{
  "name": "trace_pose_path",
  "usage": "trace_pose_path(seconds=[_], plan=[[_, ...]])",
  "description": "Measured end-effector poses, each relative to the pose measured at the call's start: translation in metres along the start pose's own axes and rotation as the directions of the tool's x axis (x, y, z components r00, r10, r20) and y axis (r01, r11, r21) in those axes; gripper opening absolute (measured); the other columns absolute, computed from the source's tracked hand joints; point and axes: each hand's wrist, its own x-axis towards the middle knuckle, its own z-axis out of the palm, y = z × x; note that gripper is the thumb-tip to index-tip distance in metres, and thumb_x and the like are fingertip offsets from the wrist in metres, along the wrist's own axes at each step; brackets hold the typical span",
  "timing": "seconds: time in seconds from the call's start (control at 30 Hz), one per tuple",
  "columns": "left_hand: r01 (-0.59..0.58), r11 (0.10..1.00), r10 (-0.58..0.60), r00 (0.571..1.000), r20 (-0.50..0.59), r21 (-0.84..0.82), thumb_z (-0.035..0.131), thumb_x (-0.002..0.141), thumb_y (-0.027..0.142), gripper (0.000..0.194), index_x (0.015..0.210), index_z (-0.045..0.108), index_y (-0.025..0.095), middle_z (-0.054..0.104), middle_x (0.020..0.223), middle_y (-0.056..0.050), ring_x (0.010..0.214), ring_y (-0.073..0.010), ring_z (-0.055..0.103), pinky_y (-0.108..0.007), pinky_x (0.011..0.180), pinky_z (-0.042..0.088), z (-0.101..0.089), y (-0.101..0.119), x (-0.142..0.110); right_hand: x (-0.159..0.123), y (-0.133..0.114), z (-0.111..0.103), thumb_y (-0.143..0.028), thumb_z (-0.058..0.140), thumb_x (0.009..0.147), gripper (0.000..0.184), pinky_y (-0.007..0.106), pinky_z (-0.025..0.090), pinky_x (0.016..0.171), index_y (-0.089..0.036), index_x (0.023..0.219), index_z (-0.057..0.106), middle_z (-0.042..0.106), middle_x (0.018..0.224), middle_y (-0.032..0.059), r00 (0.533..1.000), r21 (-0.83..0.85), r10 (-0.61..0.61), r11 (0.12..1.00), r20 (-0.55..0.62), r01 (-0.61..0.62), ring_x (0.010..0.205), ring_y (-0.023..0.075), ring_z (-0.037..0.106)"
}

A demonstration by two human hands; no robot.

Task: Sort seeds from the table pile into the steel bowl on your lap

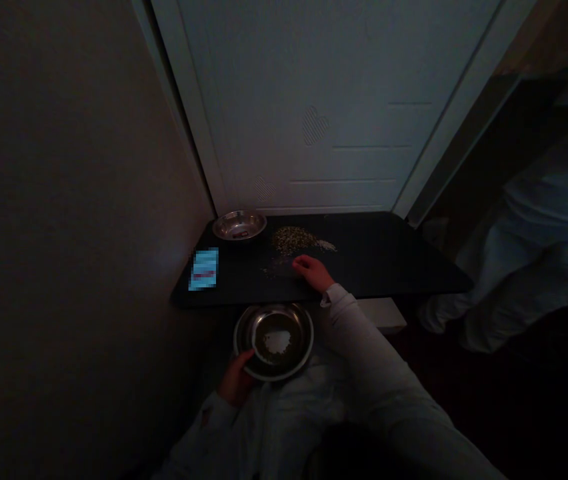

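Note:
My left hand (237, 379) grips the near left rim of a steel bowl (309, 333), thumb over the edge, just below the table's front edge. Inside this bowl lie small dark greenish grains round a pale patch; whether that patch is white grains or bare metal I cannot tell. My right hand (313, 271) is low over the black table (384, 260), fingertips pinched together; anything between them is too small to make out. Just beyond it a pile of small greenish-brown grains (291, 239) is spread out, with a little heap of pale grains (326, 246) at its right. Loose bits are scattered left of my fingers.
A second steel bowl (239, 225) with a reddish patch inside stands at the table's back left. A blurred-out bright screen or packet (204, 269) lies at the left edge. A wall is close on the left, a white door behind. Another person in pale clothes (524, 247) stands at right.

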Motion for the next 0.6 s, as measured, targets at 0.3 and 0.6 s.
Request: trace_pose_path(seconds=[0.3, 0.6], plan=[[-0.016, 1.000, 0.016, 1.000, -0.008, 0.013, 0.049, 0.069, 0.017, 0.013, 0.075, 0.060, 0.012, 0.067, 0.071, -0.008, 0.082, -0.0234, 0.060, -0.034, 0.072, 0.046, 0.001, 0.000, -0.004, 0.000, -0.002, 0.004, -0.037, 0.046, 0.069, 0.022, 0.022, 0.038, 0.059, -0.019, 0.078, 0.054, 0.055, 0.065, -0.0024, 1.000, -0.064, -0.010, 0.998, 0.025, 0.011, 0.061, 0.0092, 0.050], [-0.050, 0.999, 0.050, 0.998, -0.026, -0.004, 0.052, 0.067, 0.017, 0.021, 0.085, 0.058, 0.011, 0.067, 0.080, -0.009, 0.085, -0.0240, 0.059, -0.035, 0.073, 0.046, 0.000, -0.001, -0.002, -0.007, -0.008, 0.007, -0.037, 0.044, 0.070, 0.022, 0.021, 0.037, 0.056, -0.018, 0.076, 0.053, 0.054, 0.061, -0.0023, 1.000, -0.031, 0.012, 0.999, -0.009, -0.012, 0.057, 0.0087, 0.049]])
